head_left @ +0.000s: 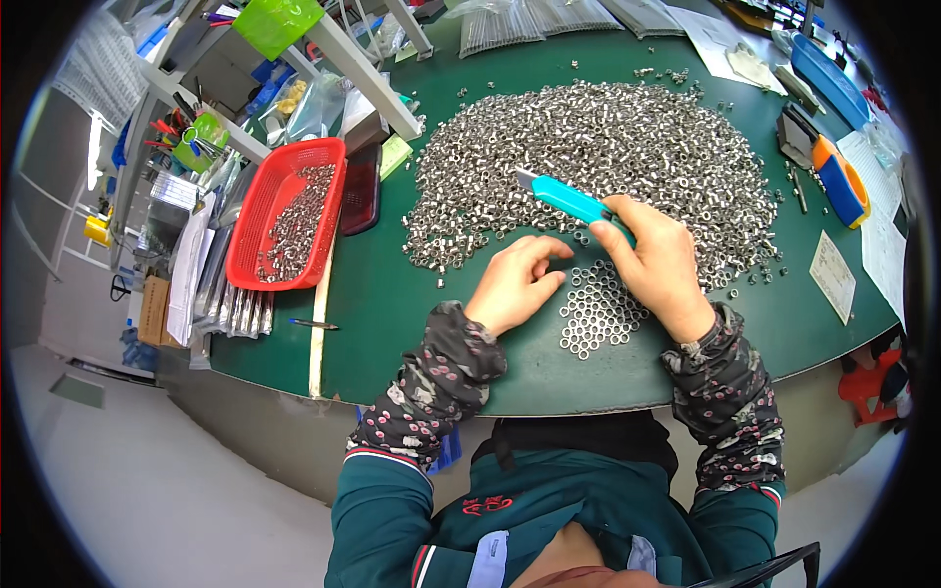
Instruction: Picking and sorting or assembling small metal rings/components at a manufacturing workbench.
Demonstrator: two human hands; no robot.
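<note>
Metal rings (588,147) heaped broad and loose across the middle of the green tabletop (549,387), with stray ones scattered around the edges. Nearer the front edge, a small group of rings (593,314) spread in one layer, most lying flat with holes facing up, between the two hands.

Teal cutter (569,200) grasped in the right hand (655,253), its handle pinched between thumb and fingers, metal blade end pointing up and to the left above the heap. Left hand (515,279) low at the near edge of the heap, just beside the small group; fingers released and loosely bent, thumb parted from the index. Cannot tell what lies under the curled fingers. Dark patterned sleeve covers (421,392) on both forearms.

To the left, a red basket (245,225) with more rings inside, tilted in view, and just beside it a dark tray (363,191). Below the basket, a pen (314,323) lying across a pale strip (317,363). To the right of the heap, an orange-and-blue tape dispenser (843,186), a paper card (831,277) and, farther back, a blue tray (828,78). Along the far edge, bundles of clear tubes (500,29).
</note>
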